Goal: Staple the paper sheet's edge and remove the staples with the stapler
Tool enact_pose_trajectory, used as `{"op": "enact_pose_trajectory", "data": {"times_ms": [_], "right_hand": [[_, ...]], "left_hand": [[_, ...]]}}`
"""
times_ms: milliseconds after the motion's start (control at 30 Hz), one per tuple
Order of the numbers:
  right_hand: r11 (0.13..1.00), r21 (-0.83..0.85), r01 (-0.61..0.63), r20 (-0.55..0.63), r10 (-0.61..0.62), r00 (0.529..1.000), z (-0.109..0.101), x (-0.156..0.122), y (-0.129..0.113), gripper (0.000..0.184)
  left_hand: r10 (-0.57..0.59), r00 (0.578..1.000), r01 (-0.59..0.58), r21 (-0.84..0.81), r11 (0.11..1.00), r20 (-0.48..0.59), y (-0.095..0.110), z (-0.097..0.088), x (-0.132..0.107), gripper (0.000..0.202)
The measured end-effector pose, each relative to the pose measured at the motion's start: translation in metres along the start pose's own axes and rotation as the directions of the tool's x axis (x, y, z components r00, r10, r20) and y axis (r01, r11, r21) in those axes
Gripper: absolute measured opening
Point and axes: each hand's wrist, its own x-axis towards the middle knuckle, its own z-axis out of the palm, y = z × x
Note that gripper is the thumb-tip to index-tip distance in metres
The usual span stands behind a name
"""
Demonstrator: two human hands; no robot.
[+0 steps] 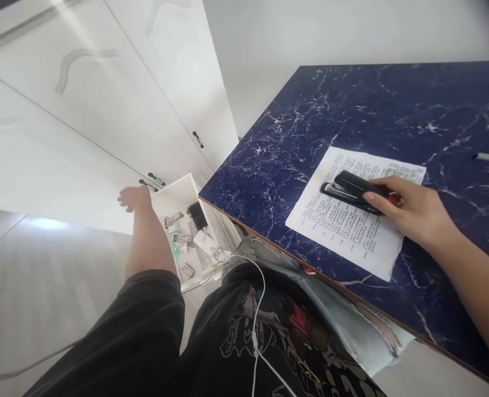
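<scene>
On the printed sheet, a black stapler lies in the grip of my right hand, thumb on its near side and fingers over the far side. A bit of red shows at the stapler's rear end, under my fingers. The paper rests flat on the dark blue marbled table. My left hand is held out at the left, above the floor and beside a white basket. Its fingers are loosely bent and a little apart, with nothing visible in them.
White cabinet doors with dark handles stand at the left. The basket holds small boxes, a black item and other odds and ends. A small whitish piece lies on the table's right. A white cable hangs over my shirt.
</scene>
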Motion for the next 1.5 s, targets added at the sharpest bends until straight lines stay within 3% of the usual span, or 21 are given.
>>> {"op": "enact_pose_trajectory", "data": {"times_ms": [67, 100, 133, 200, 233, 267, 333, 367, 400, 500, 600, 733, 867, 967, 1133, 1167, 1233, 1367, 1500], "right_hand": [[0.997, -0.033, 0.070, -0.004, -0.070, 0.998, -0.001, -0.001, -0.002, 0.053], [0.992, -0.037, 0.117, 0.001, -0.117, 0.993, -0.002, -0.001, -0.003, 0.050], [0.987, -0.030, 0.161, 0.019, -0.160, 0.987, -0.003, -0.001, -0.005, 0.044], [0.982, 0.039, 0.184, 0.023, -0.185, 0.983, -0.005, 0.001, -0.008, 0.032], [0.982, 0.072, 0.177, 0.041, -0.180, 0.983, -0.006, 0.002, -0.009, 0.028], [0.981, 0.097, 0.166, 0.040, -0.170, 0.985, -0.006, 0.004, -0.009, 0.026], [0.983, 0.116, 0.144, 0.042, -0.150, 0.988, -0.006, 0.007, -0.010, 0.022], [0.982, 0.127, 0.138, 0.037, -0.144, 0.989, -0.007, 0.008, -0.010, 0.021], [0.981, 0.137, 0.138, 0.034, -0.144, 0.989, -0.007, 0.009, -0.010, 0.020], [0.972, 0.163, 0.167, 0.022, -0.173, 0.985, -0.009, 0.010, -0.011, 0.027], [0.964, 0.202, 0.170, -0.012, -0.172, 0.985, -0.012, 0.010, -0.012, 0.033], [0.958, 0.267, 0.103, -0.126, -0.072, 0.989, -0.014, 0.011, -0.012, 0.036], [0.959, 0.284, 0.012, -0.174, 0.040, 0.984, -0.017, 0.013, -0.007, 0.039], [0.924, 0.378, -0.056, -0.086, 0.095, 0.992, -0.026, 0.013, 0.002, 0.029], [0.796, 0.585, -0.155, 0.118, 0.106, 0.987, -0.048, 0.012, 0.026, 0.032], [0.776, 0.608, -0.168, 0.142, 0.101, 0.985, -0.050, 0.012, 0.030, 0.033], [0.746, 0.640, -0.184, 0.184, 0.084, 0.979, -0.051, 0.011, 0.035, 0.033], [0.713, 0.666, -0.218, 0.257, 0.056, 0.965, -0.045, 0.012, 0.034, 0.036], [0.711, 0.655, -0.256, 0.293, 0.074, 0.953, -0.038, 0.012, 0.029, 0.037]], "left_hand": [[-0.078, 0.972, 0.040, -0.173, 0.984, -0.222, 0.044, -0.008, 0.000, 0.045], [-0.121, 0.883, -0.115, -0.457, 0.882, -0.454, 0.072, -0.012, -0.004, 0.038], [-0.077, 0.789, -0.363, -0.564, 0.742, -0.610, 0.103, -0.016, -0.013, 0.031], [0.061, 0.610, -0.726, -0.527, 0.442, -0.790, 0.170, -0.020, -0.043, 0.038], [0.105, 0.549, -0.820, -0.509, 0.262, -0.829, 0.203, -0.020, -0.063, 0.037], [0.144, 0.515, -0.857, -0.506, 0.093, -0.845, 0.235, -0.018, -0.086, 0.032], [0.289, 0.525, -0.789, -0.585, -0.188, -0.801, 0.292, -0.006, -0.135, 0.026], [0.405, 0.522, -0.712, -0.645, -0.276, -0.750, 0.314, 0.006, -0.159, 0.026], [0.536, 0.484, -0.639, -0.698, -0.323, -0.692, 0.333, 0.020, -0.181, 0.027], [0.850, 0.235, -0.595, -0.761, -0.257, -0.471, 0.362, 0.072, -0.228, 0.025], [0.957, 0.092, -0.606, -0.778, -0.165, -0.275, 0.364, 0.115, -0.243, 0.028], [0.981, 0.038, -0.529, -0.837, -0.142, -0.191, 0.363, 0.131, -0.238, 0.036], [0.993, -0.076, -0.354, -0.929, -0.110, -0.089, 0.365, 0.125, -0.232, 0.057], [0.982, -0.166, -0.289, -0.947, -0.138, -0.093, 0.363, 0.125, -0.230, 0.055], [0.919, -0.386, -0.137, -0.980, -0.147, -0.084, 0.365, 0.135, -0.224, 0.047], [0.906, -0.414, -0.115, -0.983, -0.144, -0.085, 0.366, 0.137, -0.223, 0.045], [0.905, -0.414, -0.061, -0.989, -0.133, -0.096, 0.367, 0.139, -0.221, 0.042], [0.934, -0.343, 0.124, -0.990, -0.063, -0.103, 0.369, 0.139, -0.224, 0.047], [0.946, -0.311, 0.244, -0.970, -0.013, -0.091, 0.373, 0.139, -0.229, 0.054]]}}
